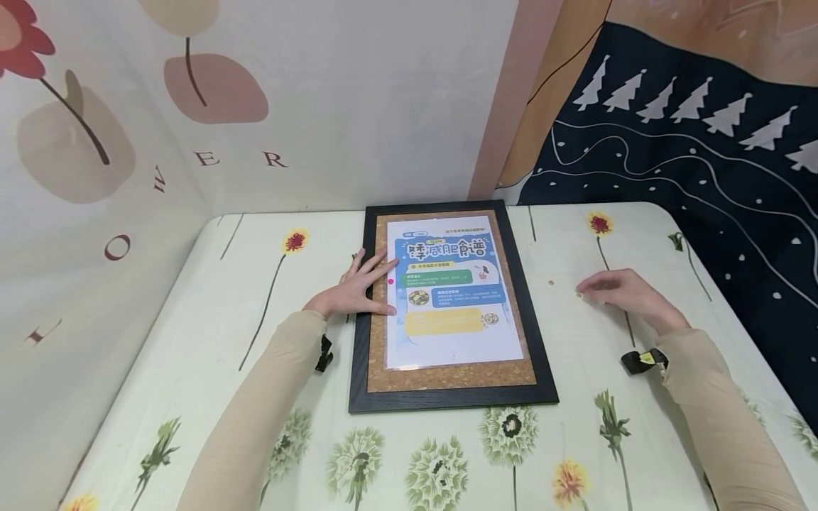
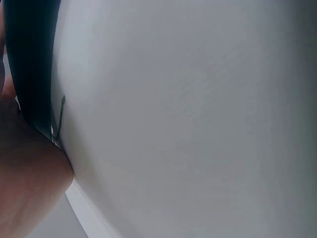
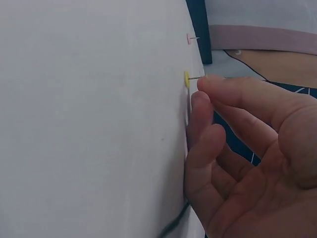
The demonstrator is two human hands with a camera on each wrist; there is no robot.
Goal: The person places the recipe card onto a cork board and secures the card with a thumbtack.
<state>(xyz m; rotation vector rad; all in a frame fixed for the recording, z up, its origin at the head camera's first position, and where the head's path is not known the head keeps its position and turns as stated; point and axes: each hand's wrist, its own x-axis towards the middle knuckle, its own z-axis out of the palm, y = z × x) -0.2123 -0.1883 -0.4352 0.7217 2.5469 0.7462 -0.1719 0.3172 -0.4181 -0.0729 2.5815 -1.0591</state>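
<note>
My left hand (image 1: pixel 351 287) lies with spread fingers over the left side of a black-framed cork board (image 1: pixel 377 376); its fingertips reach the edge of a printed sheet (image 1: pixel 456 348). Between those fingers a pink dot (image 1: pixel 391 282) shows at the sheet's left edge. In the right wrist view a yellow thumbtack (image 3: pixel 186 79) stands on its head, pin outward from the tabletop. My right hand (image 1: pixel 623 294) has bent fingers, with fingertips right at that pin. Farther along stands a pink thumbtack (image 3: pixel 188 39), also pin outward. The left wrist view shows mostly tablecloth and the dark frame edge.
A flower-printed cloth (image 1: pixel 441 440) covers the table under the board. Behind it hangs a pale curtain (image 1: pixel 358 106), with a dark cloth printed with trees (image 1: pixel 690 142) at the right. Each wrist wears a small black camera (image 1: pixel 642 360).
</note>
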